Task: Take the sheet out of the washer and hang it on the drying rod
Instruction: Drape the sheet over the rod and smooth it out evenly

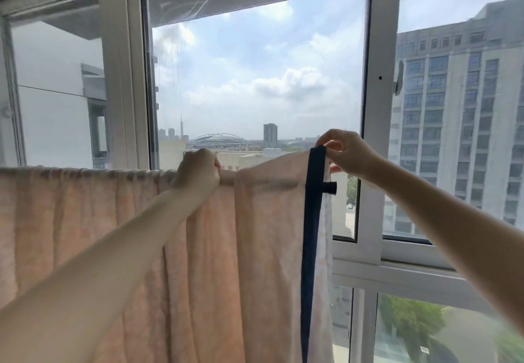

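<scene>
Sheet (113, 235) of pale peach cloth hangs draped over the drying rod (226, 177) in front of us, falling in loose folds past the bottom of the view. Its right edge carries a dark navy border strip (312, 221). Our left hand (198, 171) curls over the rod's top, gripping the bunched fabric there. Our right hand (348, 151) pinches the top end of the navy strip between thumb and fingers, lifting that corner above the rod, whose dark end cap (330, 187) pokes out just beside the strip. Behind stands a white-framed window (380, 107), with a tall building (465, 121) beyond the glass.
</scene>
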### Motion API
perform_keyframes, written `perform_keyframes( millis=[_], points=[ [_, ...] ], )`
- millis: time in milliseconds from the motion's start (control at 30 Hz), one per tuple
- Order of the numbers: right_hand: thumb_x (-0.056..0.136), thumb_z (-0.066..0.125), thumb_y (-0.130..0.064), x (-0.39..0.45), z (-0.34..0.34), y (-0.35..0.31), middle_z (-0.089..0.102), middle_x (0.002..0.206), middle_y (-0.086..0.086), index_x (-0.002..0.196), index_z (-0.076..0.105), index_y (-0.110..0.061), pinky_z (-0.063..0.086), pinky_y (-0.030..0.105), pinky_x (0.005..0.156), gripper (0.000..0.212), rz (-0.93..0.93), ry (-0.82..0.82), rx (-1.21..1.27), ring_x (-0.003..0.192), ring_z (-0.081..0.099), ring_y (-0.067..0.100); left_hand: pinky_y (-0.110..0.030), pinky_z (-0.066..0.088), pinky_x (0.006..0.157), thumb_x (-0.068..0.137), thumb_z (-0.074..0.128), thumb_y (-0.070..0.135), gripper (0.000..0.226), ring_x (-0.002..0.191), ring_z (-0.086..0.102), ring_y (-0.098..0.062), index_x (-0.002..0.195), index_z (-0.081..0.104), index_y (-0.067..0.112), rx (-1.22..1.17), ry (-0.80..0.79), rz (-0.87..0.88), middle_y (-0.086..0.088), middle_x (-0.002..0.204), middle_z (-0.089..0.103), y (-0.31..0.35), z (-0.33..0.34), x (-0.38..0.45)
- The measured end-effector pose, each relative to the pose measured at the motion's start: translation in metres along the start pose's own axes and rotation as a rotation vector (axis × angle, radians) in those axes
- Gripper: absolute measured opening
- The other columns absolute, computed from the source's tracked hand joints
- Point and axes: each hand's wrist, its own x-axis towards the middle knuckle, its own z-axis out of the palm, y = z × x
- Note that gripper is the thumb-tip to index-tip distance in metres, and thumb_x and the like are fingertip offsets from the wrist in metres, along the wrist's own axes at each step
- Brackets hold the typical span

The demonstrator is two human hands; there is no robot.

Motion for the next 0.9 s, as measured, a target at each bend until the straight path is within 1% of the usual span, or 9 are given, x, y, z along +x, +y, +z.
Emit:
perform_keyframes(
  millis=[100,167,267,400,533,667,767,833,900],
  points=[
    [0.09,0.064,-0.006,-0.006,-0.006,0.003,0.069,0.087,0.005,0.082,0.063,-0.014,0.06,0.027,0.064,0.011,0.001,-0.023,-0.028,0.08,0.067,0.015,-0.043,0.05,0.087,0.081,0.055,-0.006,0.014,0.1,0.058,-0.035,0.09,0.066,-0.003,0.217,0.032,-0.048,-0.019,0.107,0.062,0.005,0.001,-0.011],
    [0.085,0.068,-0.005,-0.009,-0.009,0.007,0.069,0.088,0.008,0.08,0.065,-0.013,0.061,0.029,0.066,0.01,-0.016,-0.058,-0.074,0.083,0.068,0.018,-0.041,0.044,0.09,0.083,0.053,-0.004,0.017,0.106,0.051,-0.031,0.095,0.064,0.001,0.296,0.064,0.038,-0.014,0.118,0.055,0.015,0.005,-0.02],
    [0.081,0.072,-0.004,-0.015,-0.011,0.008,0.07,0.086,0.009,0.078,0.065,-0.012,0.06,0.025,0.064,0.01,-0.019,-0.089,-0.09,0.079,0.068,0.018,-0.03,0.042,0.087,0.092,0.05,0.008,0.018,0.103,0.055,-0.02,0.103,0.063,0.01,0.067,0.024,0.241,-0.004,0.114,0.062,0.034,0.015,-0.028],
    [0.082,0.072,-0.008,-0.021,-0.011,0.01,0.069,0.082,0.006,0.079,0.065,-0.012,0.06,0.027,0.065,0.009,-0.034,-0.092,-0.102,0.074,0.067,0.017,-0.035,0.049,0.08,0.098,0.04,0.02,0.025,0.092,0.061,-0.019,0.106,0.063,0.015,-0.051,-0.191,0.237,-0.004,0.106,0.069,0.048,0.021,-0.029],
    [0.085,0.069,-0.008,-0.033,-0.009,0.023,0.066,0.075,0.003,0.079,0.062,-0.013,0.058,0.021,0.06,0.01,-0.017,-0.125,-0.124,0.061,0.065,0.006,-0.034,0.035,0.075,0.1,0.033,0.017,0.03,0.083,0.057,-0.019,0.103,0.062,0.015,0.072,-0.077,0.097,-0.003,0.096,0.068,0.032,0.02,-0.03],
    [0.089,0.064,-0.008,-0.049,0.004,0.037,0.064,0.075,0.004,0.081,0.058,-0.011,0.059,0.023,0.065,0.01,0.039,-0.164,-0.102,0.061,0.065,0.008,-0.032,0.029,0.076,0.099,0.035,0.011,0.028,0.095,0.06,-0.022,0.106,0.062,0.012,0.066,-0.022,0.021,-0.004,0.103,0.067,0.034,0.016,-0.034],
    [0.09,0.063,-0.012,-0.056,0.014,0.038,0.065,0.084,0.005,0.092,0.059,-0.009,0.059,0.025,0.07,0.005,0.077,-0.209,-0.031,0.07,0.066,0.008,-0.022,0.022,0.078,0.095,0.046,0.008,0.022,0.103,0.055,-0.016,0.109,0.061,0.014,0.016,0.124,0.125,0.004,0.112,0.063,0.051,0.019,-0.052],
    [0.09,0.063,-0.016,-0.06,0.019,0.035,0.065,0.092,0.003,0.102,0.059,-0.013,0.06,0.03,0.075,0.013,0.101,-0.256,0.012,0.08,0.067,0.011,-0.026,0.033,0.087,0.091,0.054,0.006,0.021,0.107,0.052,-0.018,0.109,0.06,0.014,-0.016,0.203,0.251,0.003,0.111,0.062,0.063,0.027,-0.067],
    [0.09,0.063,-0.019,-0.063,0.024,0.034,0.066,0.103,0.002,0.118,0.057,-0.018,0.059,0.034,0.081,0.029,0.132,-0.311,0.058,0.091,0.068,0.015,-0.033,0.045,0.087,0.087,0.06,0.007,0.018,0.1,0.053,-0.019,0.104,0.061,0.013,-0.02,0.216,0.379,0.001,0.101,0.064,0.078,0.037,-0.083]
  ],
)
